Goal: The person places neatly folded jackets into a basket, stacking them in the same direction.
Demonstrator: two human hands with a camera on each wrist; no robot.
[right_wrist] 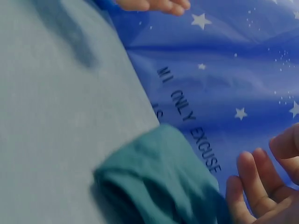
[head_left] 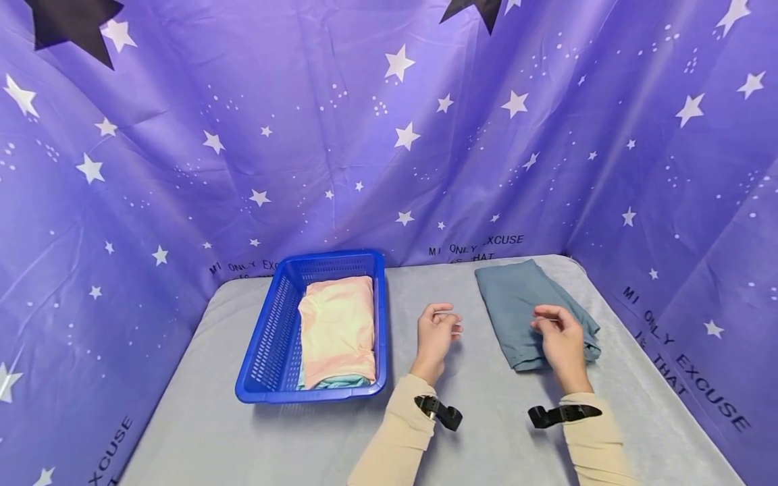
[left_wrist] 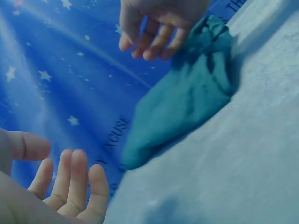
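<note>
A folded teal cloth (head_left: 516, 304) lies on the right part of the grey-covered table; it looks like a garment, but its exact kind cannot be told. Above its near right part hovers my right hand (head_left: 560, 341), fingers loosely bent and holding nothing. My left hand (head_left: 434, 337) is in the air between the basket and the cloth, its fingers relaxed and apart from both. In the left wrist view, the left fingers (left_wrist: 70, 182) are spread with nothing between them. The right wrist view shows the right fingers (right_wrist: 254, 182) beside the cloth (right_wrist: 159, 172), not gripping it.
A blue plastic basket (head_left: 252, 364) with perforated walls stands on the left of the table (head_left: 462, 432). Inside it, a folded peach cloth (head_left: 337, 331) lies over a light teal one (head_left: 343, 382). Purple star-printed curtains (head_left: 328, 135) hang behind and at both sides.
</note>
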